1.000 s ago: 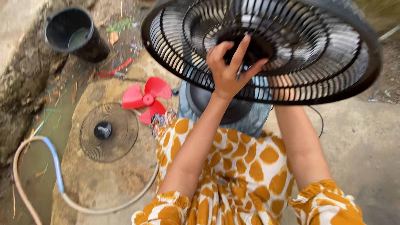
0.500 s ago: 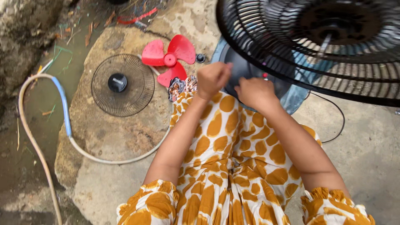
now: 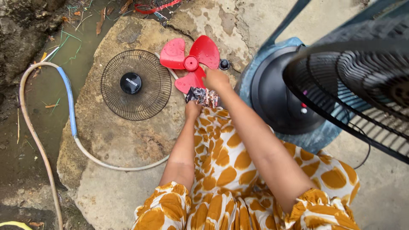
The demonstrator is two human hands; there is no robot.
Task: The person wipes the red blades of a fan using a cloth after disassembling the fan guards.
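Our right hand (image 3: 216, 80) rests fingers-down on the lower blade of the red fan blade (image 3: 191, 63), which lies on the flat rock (image 3: 128, 136). Our left hand (image 3: 192, 108), just below the blade, is closed on a patterned cloth (image 3: 203, 96). Left of the blade lies the round black fan grille (image 3: 135, 84); a small black cap (image 3: 224, 64) sits just to the blade's right.

Both arms outstretched downward, left hand (image 3: 192, 109) and right hand (image 3: 216, 79) curled, close together.
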